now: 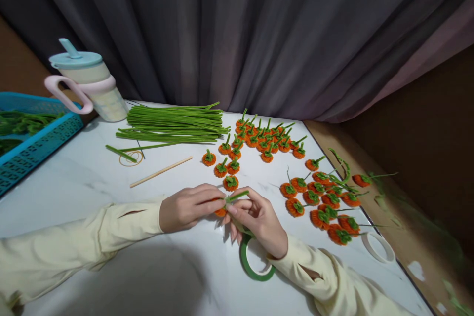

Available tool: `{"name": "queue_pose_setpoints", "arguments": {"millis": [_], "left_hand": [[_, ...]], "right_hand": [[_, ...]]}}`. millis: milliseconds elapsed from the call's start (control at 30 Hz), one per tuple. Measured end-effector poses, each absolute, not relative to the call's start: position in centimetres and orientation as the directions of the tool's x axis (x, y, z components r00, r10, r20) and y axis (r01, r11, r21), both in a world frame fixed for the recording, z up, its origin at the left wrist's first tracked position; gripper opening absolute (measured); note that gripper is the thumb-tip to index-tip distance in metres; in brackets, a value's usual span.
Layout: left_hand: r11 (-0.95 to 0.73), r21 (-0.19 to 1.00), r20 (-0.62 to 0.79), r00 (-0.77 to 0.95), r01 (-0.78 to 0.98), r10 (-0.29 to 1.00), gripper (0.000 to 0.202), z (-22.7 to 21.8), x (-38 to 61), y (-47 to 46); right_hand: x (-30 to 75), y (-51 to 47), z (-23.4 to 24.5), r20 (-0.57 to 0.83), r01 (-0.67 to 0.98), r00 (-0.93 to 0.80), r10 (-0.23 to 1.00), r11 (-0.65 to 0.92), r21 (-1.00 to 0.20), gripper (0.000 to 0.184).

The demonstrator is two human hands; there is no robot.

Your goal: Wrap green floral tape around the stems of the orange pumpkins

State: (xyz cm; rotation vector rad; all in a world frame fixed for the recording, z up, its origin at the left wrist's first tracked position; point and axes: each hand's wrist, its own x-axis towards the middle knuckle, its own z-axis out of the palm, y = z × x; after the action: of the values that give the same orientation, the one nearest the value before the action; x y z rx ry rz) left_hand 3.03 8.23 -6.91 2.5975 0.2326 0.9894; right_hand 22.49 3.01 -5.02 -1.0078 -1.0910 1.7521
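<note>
An orange pipe-cleaner fruit [219,212] with a green stem [237,196], like a small pumpkin or persimmon, is mostly covered by my fingers. My left hand [193,208] is closed around it from the left. At the base of its stem, my right hand [261,217] pinches what looks like the end of a green tape strip; the fingertips of both hands meet there. A roll of green floral tape [244,264] lies under my right wrist, partly hidden by it. Just beyond my hands sits a finished-looking orange fruit [230,182] with green leaves.
Many similar fruits [266,143] stand at the back, with thin-stemmed ones [329,201] at right. Green pipe cleaners [174,123], a wooden stick [161,172] and a rubber band [126,162] lie left. A tumbler [107,96], blue basket [40,145] and white tape roll [378,247] flank them.
</note>
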Motion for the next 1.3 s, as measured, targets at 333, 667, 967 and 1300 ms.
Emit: {"name": "queue_pose_setpoints", "arguments": {"millis": [333,667,967,1300], "left_hand": [[-0.912,0.406,0.6,0.734,0.062,0.317,0.044,-7.17,2.85,8.01],[-0.923,0.374,0.599,0.738,0.087,0.312,0.046,-7.21,2.83,7.92],[-0.941,0.323,0.606,0.741,0.104,0.29,0.047,-6.96,2.88,7.79],[-0.967,0.236,0.638,0.736,0.092,0.226,0.041,-6.87,3.02,7.88]], "right_hand": [[22.27,2.97,-5.33,-0.199,-0.185,-0.316,0.927,-0.266,-0.946,0.03],[22.34,2.7,-5.41,-0.131,-0.112,-0.313,0.941,-0.173,-0.979,0.03],[22.28,2.55,-5.35,-0.11,-0.039,-0.3,0.948,-0.127,-0.991,0.03],[22.31,2.53,-5.54,-0.09,-0.031,-0.292,0.952,-0.103,-0.994,0.023]]}}
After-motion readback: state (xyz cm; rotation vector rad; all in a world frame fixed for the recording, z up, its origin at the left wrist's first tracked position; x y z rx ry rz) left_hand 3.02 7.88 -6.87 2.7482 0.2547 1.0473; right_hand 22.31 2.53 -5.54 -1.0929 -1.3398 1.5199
